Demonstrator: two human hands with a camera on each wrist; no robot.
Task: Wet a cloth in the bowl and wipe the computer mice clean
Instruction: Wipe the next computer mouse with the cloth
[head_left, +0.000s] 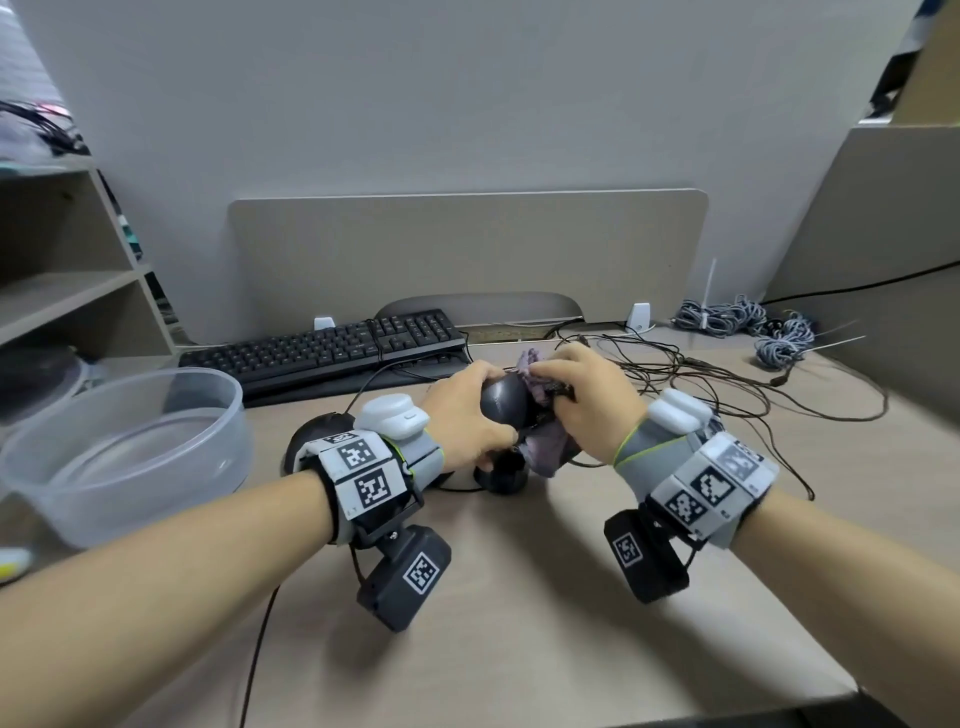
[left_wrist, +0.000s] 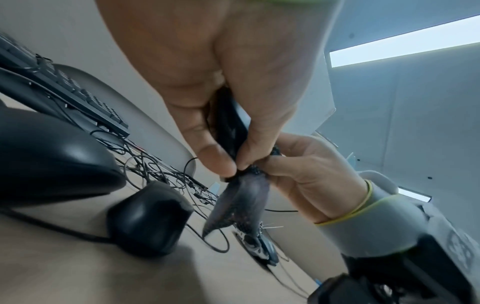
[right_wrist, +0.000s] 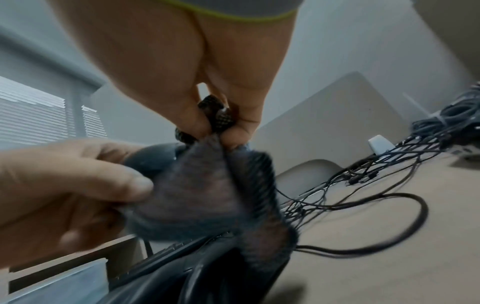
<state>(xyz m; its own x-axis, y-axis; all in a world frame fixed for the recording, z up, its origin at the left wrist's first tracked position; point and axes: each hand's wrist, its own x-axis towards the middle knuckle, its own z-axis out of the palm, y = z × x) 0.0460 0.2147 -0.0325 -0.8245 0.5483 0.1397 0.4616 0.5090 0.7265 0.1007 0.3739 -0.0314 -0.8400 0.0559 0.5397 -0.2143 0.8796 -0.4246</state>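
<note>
Both forearms reach in from bottom corners of head view, meeting mid-frame. Left hand (head_left: 467, 415) curled w/ fingers wrapped, thumb underneath. Right hand (head_left: 587, 400) just beside it, touching, fingertips (right_wrist: 197, 121) pinched tight. Both wrists strapped.

Right hand (right_wrist: 182, 61) pinching grey cloth (right_wrist: 202, 197), left hand (right_wrist: 64, 185) holding black mouse (right_wrist: 153, 158), tangled cables (right_wrist: 363, 185)
</note>
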